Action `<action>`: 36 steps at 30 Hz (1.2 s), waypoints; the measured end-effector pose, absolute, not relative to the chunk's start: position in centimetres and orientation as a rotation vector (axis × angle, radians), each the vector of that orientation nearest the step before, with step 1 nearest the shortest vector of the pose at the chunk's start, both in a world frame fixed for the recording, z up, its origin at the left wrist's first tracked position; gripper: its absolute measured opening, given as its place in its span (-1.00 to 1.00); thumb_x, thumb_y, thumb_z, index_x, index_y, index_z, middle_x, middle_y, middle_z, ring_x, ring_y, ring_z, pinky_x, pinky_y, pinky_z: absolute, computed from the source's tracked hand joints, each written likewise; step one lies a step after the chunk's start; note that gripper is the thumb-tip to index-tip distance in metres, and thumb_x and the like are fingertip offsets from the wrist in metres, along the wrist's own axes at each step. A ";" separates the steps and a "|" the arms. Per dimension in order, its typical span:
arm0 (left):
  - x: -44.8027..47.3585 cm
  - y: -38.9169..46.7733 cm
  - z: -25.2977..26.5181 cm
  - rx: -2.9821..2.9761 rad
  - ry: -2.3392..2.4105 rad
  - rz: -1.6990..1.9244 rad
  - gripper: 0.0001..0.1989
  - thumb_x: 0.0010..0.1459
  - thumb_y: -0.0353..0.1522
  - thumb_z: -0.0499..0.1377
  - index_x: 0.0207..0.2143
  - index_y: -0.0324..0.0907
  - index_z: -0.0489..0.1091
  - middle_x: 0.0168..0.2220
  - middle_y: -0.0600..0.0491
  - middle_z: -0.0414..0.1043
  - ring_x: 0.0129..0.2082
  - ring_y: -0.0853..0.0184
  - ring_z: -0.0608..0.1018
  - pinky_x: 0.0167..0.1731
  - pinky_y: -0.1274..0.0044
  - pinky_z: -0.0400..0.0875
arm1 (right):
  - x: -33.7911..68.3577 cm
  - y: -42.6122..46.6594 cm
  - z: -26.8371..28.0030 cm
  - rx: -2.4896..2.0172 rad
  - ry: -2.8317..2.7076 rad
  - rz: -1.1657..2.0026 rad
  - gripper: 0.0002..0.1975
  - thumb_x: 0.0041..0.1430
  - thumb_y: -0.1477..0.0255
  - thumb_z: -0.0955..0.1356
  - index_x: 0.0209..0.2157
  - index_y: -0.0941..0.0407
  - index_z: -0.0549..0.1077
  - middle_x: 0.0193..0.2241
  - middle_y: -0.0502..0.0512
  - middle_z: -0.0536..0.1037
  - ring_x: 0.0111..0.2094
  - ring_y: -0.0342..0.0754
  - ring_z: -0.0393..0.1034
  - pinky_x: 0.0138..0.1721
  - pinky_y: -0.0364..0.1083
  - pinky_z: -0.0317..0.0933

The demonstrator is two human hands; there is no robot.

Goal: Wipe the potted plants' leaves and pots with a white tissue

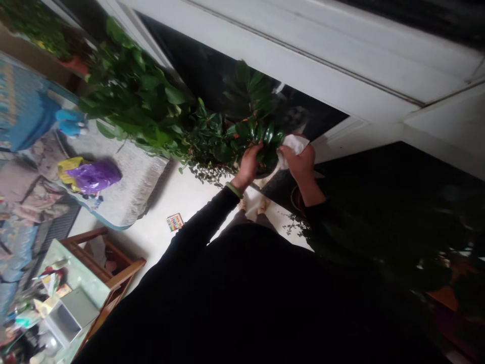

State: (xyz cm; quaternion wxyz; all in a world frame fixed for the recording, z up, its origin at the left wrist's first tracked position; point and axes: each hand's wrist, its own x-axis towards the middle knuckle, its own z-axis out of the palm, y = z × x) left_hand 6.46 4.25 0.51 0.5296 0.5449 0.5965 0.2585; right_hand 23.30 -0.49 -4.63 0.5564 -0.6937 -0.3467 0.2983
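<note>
My left hand (249,163), with a pale green bracelet on its wrist, is among the glossy dark green leaves (268,134) of a potted plant. Its fingers are closed at the base of a leaf, partly hidden by the foliage. Just to the right, my right hand (303,163) grips a crumpled white tissue (296,143) beside the same plant. The rim of the pot shows only in part below the leaves. Taller fronds (252,93) rise behind, against the dark glass.
Bushy green plants (151,106) stand along the white-framed window (265,45) to the left. A dark surface (364,162) lies at right. A bed-like seat with a purple bag (94,176), a colourful box (175,222) on the floor and a cluttered glass-topped table (91,275) are at left.
</note>
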 end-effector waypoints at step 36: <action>5.8 4.3 -1.0 1.317 1.383 0.651 -0.70 0.33 -0.60 0.18 -0.07 -0.19 0.67 0.23 -0.10 0.68 0.39 0.13 0.60 0.59 0.24 0.27 | 24.1 1.6 -5.7 -1.932 -1.000 0.849 -0.46 0.01 0.10 0.65 -0.09 0.03 0.50 -0.05 0.22 0.73 0.06 0.27 0.67 0.26 0.30 0.54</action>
